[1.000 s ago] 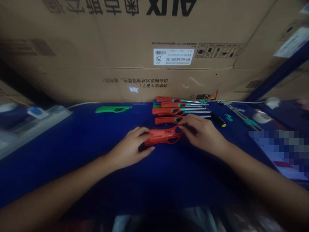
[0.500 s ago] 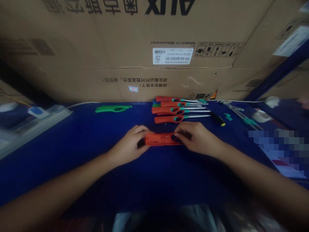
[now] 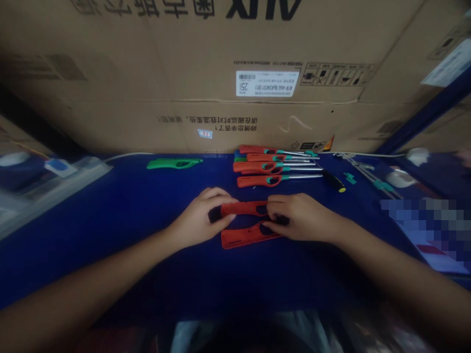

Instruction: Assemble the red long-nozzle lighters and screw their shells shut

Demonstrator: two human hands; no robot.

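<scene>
My left hand (image 3: 200,218) grips the left end of a red plastic lighter shell (image 3: 243,208), fingers curled round a black part at its tip. My right hand (image 3: 298,215) pinches the same shell near its trigger hole. A second red shell half (image 3: 245,236) lies on the blue table cover (image 3: 110,215) just below, apart from the upper one and touching my right fingers. Behind my hands lies a row of several red long-nosed lighters (image 3: 272,166) with teal triggers and metal rods.
A green shell half (image 3: 172,163) lies at the back left. A black-handled screwdriver (image 3: 333,181) and teal small parts (image 3: 380,185) sit at the right. A large cardboard box (image 3: 235,73) walls off the back. A clear plastic tray (image 3: 47,186) is at the left edge.
The single red body I held has come apart into two halves: one stays in my hands, the other now lies nearer me on the cover.
</scene>
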